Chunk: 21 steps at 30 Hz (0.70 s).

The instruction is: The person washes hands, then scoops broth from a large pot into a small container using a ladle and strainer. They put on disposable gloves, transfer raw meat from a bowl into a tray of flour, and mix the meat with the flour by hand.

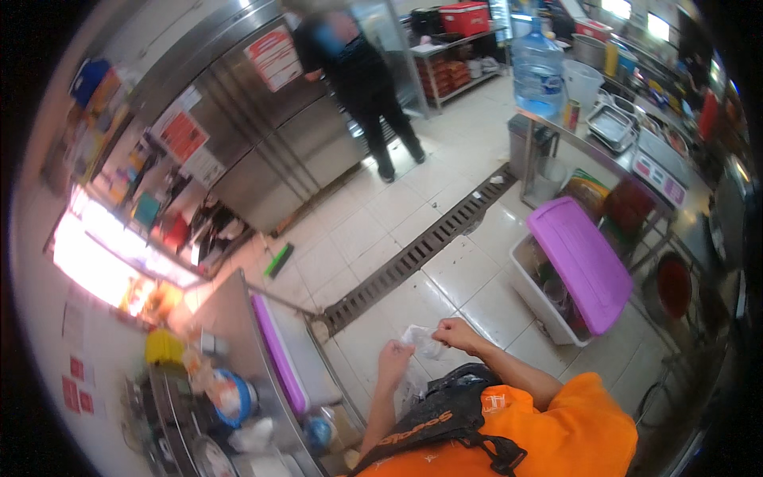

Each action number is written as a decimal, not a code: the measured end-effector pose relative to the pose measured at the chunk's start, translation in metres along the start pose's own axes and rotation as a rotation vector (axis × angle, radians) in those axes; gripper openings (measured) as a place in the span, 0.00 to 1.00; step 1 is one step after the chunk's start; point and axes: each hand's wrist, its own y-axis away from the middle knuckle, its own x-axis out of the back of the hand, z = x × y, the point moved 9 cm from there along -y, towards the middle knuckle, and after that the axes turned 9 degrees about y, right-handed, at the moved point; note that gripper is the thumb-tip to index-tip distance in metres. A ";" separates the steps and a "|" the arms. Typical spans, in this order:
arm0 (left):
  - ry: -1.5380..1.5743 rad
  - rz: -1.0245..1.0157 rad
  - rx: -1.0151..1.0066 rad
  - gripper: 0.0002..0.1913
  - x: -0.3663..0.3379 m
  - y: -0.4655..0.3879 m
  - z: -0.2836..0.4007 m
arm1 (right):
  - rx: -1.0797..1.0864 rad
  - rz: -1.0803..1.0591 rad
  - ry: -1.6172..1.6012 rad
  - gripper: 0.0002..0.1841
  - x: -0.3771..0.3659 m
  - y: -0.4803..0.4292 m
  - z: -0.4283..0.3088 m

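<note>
A clear plastic bag (pixel 424 344) is stretched between my two hands, in front of my orange shirt and black apron. My left hand (pixel 396 362) pinches one side of its top edge, and the rest of the bag hangs down below it. On the other side, my right hand (pixel 455 335) grips the edge between thumb and fingers. What the bag contains, if anything, I cannot make out. Beneath both hands is the white tiled floor (pixel 387 310).
A floor drain grate (pixel 411 256) crosses the tiles. To the right stands a white bin with a tilted purple lid (pixel 581 262). A steel table (pixel 232 322) holding containers is at left. Ahead, a person (pixel 357 77) stands by steel refrigerators (pixel 262 131); a green broom head (pixel 278 260) lies nearby.
</note>
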 end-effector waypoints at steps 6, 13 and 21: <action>-0.402 0.045 -0.233 0.12 0.025 -0.063 0.012 | 0.150 0.395 0.541 0.10 0.012 -0.025 -0.046; -0.400 -0.150 -0.083 0.11 0.100 -0.145 0.021 | 0.664 0.089 0.298 0.11 -0.092 -0.072 -0.166; -0.442 -0.153 -0.236 0.11 0.156 -0.169 0.050 | 0.388 -0.400 0.863 0.09 -0.200 -0.155 -0.124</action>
